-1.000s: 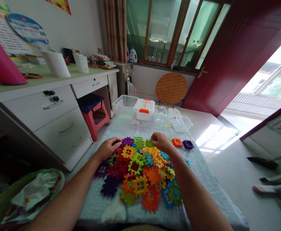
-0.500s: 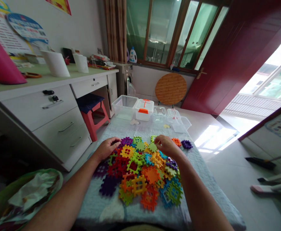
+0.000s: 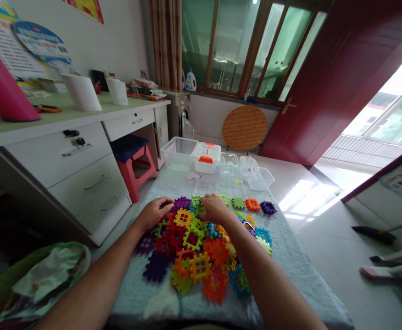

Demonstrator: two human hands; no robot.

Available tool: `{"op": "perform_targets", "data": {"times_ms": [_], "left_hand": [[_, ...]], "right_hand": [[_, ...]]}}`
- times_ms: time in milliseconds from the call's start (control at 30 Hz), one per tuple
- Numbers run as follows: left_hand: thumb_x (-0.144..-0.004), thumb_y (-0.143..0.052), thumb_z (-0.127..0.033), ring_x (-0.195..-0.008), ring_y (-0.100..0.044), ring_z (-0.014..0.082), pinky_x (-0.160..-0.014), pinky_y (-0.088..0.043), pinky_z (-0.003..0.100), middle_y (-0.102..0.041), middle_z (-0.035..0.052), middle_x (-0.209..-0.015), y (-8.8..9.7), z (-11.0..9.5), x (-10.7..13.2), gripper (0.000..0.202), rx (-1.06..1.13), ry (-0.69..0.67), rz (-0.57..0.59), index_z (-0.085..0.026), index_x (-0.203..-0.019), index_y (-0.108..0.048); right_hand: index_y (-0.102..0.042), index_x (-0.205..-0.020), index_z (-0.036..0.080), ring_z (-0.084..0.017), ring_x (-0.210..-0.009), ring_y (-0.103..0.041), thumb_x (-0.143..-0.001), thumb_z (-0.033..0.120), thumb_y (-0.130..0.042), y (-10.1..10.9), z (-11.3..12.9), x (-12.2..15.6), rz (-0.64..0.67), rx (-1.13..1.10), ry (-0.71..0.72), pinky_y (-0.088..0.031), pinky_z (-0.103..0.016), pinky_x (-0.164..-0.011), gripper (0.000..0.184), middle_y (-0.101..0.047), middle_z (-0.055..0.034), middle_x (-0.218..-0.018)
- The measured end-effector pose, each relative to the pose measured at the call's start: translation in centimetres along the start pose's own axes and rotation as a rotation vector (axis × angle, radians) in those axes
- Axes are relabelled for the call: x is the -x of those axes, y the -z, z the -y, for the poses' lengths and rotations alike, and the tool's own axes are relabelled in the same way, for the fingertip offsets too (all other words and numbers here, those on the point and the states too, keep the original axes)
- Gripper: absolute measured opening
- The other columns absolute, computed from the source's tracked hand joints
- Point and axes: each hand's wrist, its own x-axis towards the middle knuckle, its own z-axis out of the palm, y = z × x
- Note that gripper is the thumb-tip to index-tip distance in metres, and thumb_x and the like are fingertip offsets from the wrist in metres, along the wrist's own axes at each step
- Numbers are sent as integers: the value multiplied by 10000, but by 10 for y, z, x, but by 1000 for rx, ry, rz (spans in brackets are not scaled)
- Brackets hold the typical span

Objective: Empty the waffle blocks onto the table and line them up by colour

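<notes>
A heap of coloured plastic interlocking tiles (image 3: 194, 247) lies on a pale blue cloth (image 3: 290, 256) over a low table. My left hand (image 3: 154, 212) rests with curled fingers on the heap's far left edge, beside a purple tile (image 3: 182, 202). My right hand (image 3: 214, 208) sits on the far middle of the heap, fingers bent down onto a green tile (image 3: 198, 209). To its right a light green tile (image 3: 223, 199), a green tile (image 3: 237, 202), an orange tile (image 3: 252, 204) and a purple tile (image 3: 268, 207) lie in a row.
Clear plastic boxes (image 3: 178, 151), one with an orange-latched lid (image 3: 206, 157), stand at the table's far end. A white desk with drawers (image 3: 70, 156) and a red stool (image 3: 134, 162) are to the left. A green bag (image 3: 36, 279) is at lower left.
My right hand moved left from near the orange tile to the heap's far middle. Two green tiles now lie in the row beside the orange one. My left hand stayed put.
</notes>
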Motion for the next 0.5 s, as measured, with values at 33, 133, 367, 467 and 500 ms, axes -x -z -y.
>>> {"op": "perform_targets", "data": {"times_ms": [33, 133, 367, 467, 500], "left_hand": [[-835, -516, -518, -962, -671, 254, -920, -491, 345, -740, 51, -1030, 0, 0, 0, 396, -1, 0, 2, -203, -996, -693], [-838, -520, -521, -958, -672, 251, -913, -492, 337, -740, 49, -1023, 1, -1, 0, 396, -2, -4, 8, -200, -995, -690], [-843, -517, -531, -957, -671, 251, -897, -490, 333, -738, 46, -1009, 0, 1, 0, 404, -6, -10, 15, -199, -997, -688], [-836, -520, -525, -944, -673, 251, -890, -494, 335, -739, 46, -1002, 0, 1, 0, 404, -2, -12, 12, -196, -996, -692], [-835, -521, -522, -943, -673, 251, -893, -493, 335, -739, 46, -1005, 0, 1, 0, 402, -3, -12, 8, -196, -995, -693]], "right_hand": [[-672, -1056, 168, -265, -987, -589, -732, 265, -663, 0, 0, 0, 6, 3, 0, -450, -330, -818, 338, -671, -127, -1069], [-683, -1028, 174, -269, -980, -591, -704, 280, -682, -1, 2, -3, 14, 5, -7, -456, -330, -802, 341, -668, -127, -1057], [-657, -1077, 158, -230, -947, -591, -708, 303, -654, 11, -19, 1, -83, -75, -92, -440, -289, -788, 397, -643, -124, -1060], [-661, -1039, 144, -205, -903, -588, -724, 300, -633, 25, -43, 15, -160, -119, -212, -426, -269, -785, 353, -641, -116, -1014], [-665, -1028, 142, -201, -888, -589, -719, 295, -634, 28, -49, 20, -149, -115, -235, -423, -264, -779, 346, -644, -113, -996]]}}
